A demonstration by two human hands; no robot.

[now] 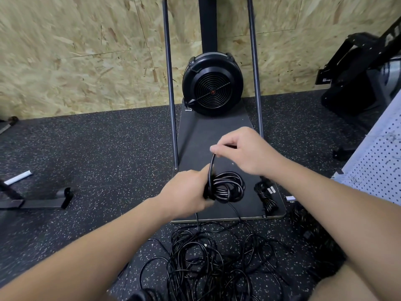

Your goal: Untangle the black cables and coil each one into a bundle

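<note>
My left hand grips a coil of black cable by its left side, above a dark platform. A strand rises from the coil to my right hand, which pinches it just above and right of the coil. One strand trails from the coil down to a tangled heap of black cables on the speckled floor in front of me. A finished bundle of black cable lies on the platform's right front corner.
The dark platform carries a black round fan unit and two upright metal bars. A perforated white panel stands at the right, black equipment behind it, a metal foot at the left.
</note>
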